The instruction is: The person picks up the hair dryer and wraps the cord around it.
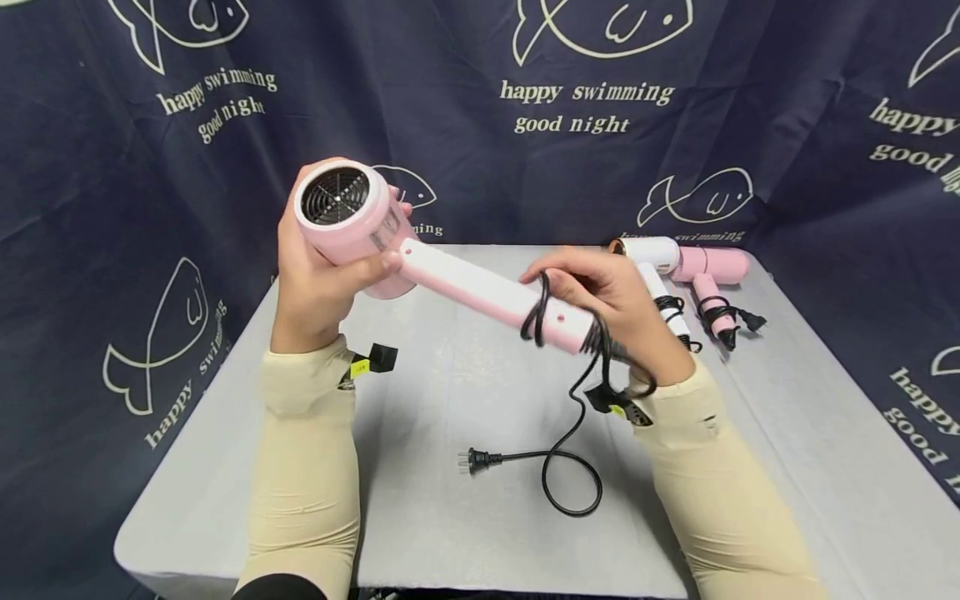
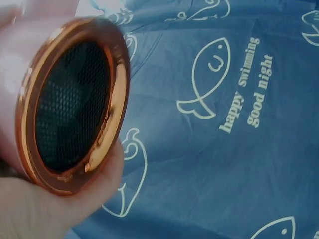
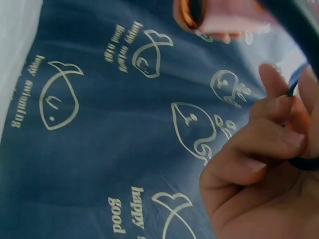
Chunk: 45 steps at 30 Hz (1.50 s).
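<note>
A pink and white hair dryer (image 1: 465, 283) is held up over the table, its round intake grille facing up. My left hand (image 1: 311, 275) grips it round the head, thumb at the top of the handle; in the left wrist view its copper-rimmed outlet (image 2: 75, 109) shows. By the lower handle, my right hand (image 1: 607, 292) pinches the black cord (image 1: 542, 308), which is looped round the handle there. The rest of the cord hangs down to a coil on the table, ending in a plug (image 1: 480, 460). In the right wrist view the right hand's fingers (image 3: 249, 144) are curled at the cord.
At the table's right back lie a white hair dryer (image 1: 651, 252) and a pink hair dryer (image 1: 712, 265), each with cord wound on its handle. The grey-white table (image 1: 450, 517) is bounded by a dark blue curtain (image 1: 465, 108) printed with fish.
</note>
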Available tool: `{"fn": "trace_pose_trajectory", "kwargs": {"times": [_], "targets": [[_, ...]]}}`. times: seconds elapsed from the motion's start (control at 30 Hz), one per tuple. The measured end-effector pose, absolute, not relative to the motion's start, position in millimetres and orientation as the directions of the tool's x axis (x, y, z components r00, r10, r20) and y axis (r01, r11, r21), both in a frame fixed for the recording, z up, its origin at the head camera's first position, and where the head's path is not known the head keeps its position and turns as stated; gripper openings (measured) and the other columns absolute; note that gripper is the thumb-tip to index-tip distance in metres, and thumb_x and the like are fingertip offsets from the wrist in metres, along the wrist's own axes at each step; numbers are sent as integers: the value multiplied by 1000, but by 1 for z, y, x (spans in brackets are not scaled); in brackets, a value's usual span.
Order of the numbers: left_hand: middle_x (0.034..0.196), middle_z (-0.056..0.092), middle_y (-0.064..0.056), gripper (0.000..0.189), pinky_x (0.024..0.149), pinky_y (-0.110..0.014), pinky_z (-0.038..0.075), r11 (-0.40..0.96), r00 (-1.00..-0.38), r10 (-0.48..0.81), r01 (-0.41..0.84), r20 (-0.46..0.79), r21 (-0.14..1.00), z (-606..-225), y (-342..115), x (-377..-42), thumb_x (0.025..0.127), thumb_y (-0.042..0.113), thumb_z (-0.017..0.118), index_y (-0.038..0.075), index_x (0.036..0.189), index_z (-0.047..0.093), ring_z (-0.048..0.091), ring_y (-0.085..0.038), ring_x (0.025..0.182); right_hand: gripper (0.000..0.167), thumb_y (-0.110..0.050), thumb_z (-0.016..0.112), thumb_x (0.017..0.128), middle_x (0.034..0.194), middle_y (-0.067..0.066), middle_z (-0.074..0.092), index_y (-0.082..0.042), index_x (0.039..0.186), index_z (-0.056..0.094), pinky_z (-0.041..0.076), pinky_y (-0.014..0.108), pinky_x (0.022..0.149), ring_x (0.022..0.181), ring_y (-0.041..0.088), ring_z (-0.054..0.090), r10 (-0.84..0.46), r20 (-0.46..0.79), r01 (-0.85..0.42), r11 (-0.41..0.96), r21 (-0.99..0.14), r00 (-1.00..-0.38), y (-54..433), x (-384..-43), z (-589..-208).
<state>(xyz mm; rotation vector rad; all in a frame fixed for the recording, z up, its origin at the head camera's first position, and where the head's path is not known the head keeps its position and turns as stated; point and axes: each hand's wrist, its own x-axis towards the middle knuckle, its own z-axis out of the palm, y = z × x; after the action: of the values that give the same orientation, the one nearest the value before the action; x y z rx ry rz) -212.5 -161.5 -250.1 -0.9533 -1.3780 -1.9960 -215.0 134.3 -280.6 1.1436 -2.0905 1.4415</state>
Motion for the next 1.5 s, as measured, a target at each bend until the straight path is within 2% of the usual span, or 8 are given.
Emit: {"fn": "trace_pose_trajectory", "kwargs": {"times": [0.2, 0.27, 0.4, 0.47, 0.83, 1.03, 1.23, 1.5], "targets": [[108, 69, -20, 64, 93, -44, 58, -231, -622, -225, 782, 750, 579, -250, -156, -214, 62, -18, 81, 2, 120, 62, 69, -39, 99, 19, -18, 57, 105, 74, 0, 54, -12, 87, 59, 40, 26, 59, 63, 11, 46, -421, 556, -697, 458, -552, -717, 117, -215, -291], [110, 68, -17, 64, 94, -42, 56, -174, -623, -283, 781, 729, 600, -248, -153, -214, 63, -15, 83, 2, 121, 63, 67, -36, 101, 12, -24, 57, 106, 78, -2, 56, -13, 103, 61, 42, 27, 57, 59, 11, 47, -456, 519, -691, 495, -527, -723, 118, -218, -296], [111, 67, -13, 62, 98, -41, 53, -84, -588, -366, 793, 721, 603, -247, -150, -216, 64, -9, 86, 3, 121, 63, 64, -35, 106, 40, -28, 57, 106, 93, -8, 66, -11, 142, 51, 51, 31, 66, 62, 8, 57, -517, 398, -652, 578, -491, -758, 118, -218, -297], [111, 67, -12, 62, 99, -41, 52, -30, -548, -394, 810, 737, 586, -247, -150, -218, 64, -6, 86, 3, 121, 63, 63, -34, 108, 46, -26, 57, 106, 92, -10, 69, -8, 147, 45, 54, 33, 74, 67, 7, 61, -553, 345, -650, 600, -466, -758, 118, -216, -297], [114, 68, -2, 61, 105, -35, 46, 235, -423, -424, 803, 801, 548, -248, -152, -219, 66, 1, 85, 5, 122, 62, 61, -23, 112, 2, -19, 57, 104, 79, -15, 70, -18, 105, 58, 52, 31, 72, 74, 4, 66, -562, 272, -614, 610, -502, -781, 125, -190, -281], [114, 68, 1, 61, 103, -34, 48, 316, -424, -362, 782, 830, 537, -248, -148, -215, 67, 3, 84, 5, 124, 62, 62, -19, 111, 6, -10, 52, 104, 77, 8, 66, -6, 109, 49, 59, 33, 69, 67, 20, 67, -540, 222, -462, 360, -811, -812, 131, -178, -269], [116, 69, -5, 64, 102, -33, 48, 365, -429, -220, 797, 876, 481, -248, -152, -210, 65, -2, 84, -3, 124, 60, 62, -19, 111, 12, -9, 53, 106, 69, 5, 38, -7, 108, 65, 35, 29, 55, 60, 18, 35, -506, 411, -579, 232, -782, -758, 137, -178, -267], [114, 69, -9, 69, 101, -34, 48, 256, -472, -39, 847, 881, 466, -249, -162, -208, 60, -4, 87, -7, 124, 60, 61, -23, 109, 16, -5, 65, 100, 81, -5, 66, -11, 107, 78, 42, 20, 67, 71, 7, 51, -340, 713, -778, 413, -473, -614, 144, -187, -264]]}}
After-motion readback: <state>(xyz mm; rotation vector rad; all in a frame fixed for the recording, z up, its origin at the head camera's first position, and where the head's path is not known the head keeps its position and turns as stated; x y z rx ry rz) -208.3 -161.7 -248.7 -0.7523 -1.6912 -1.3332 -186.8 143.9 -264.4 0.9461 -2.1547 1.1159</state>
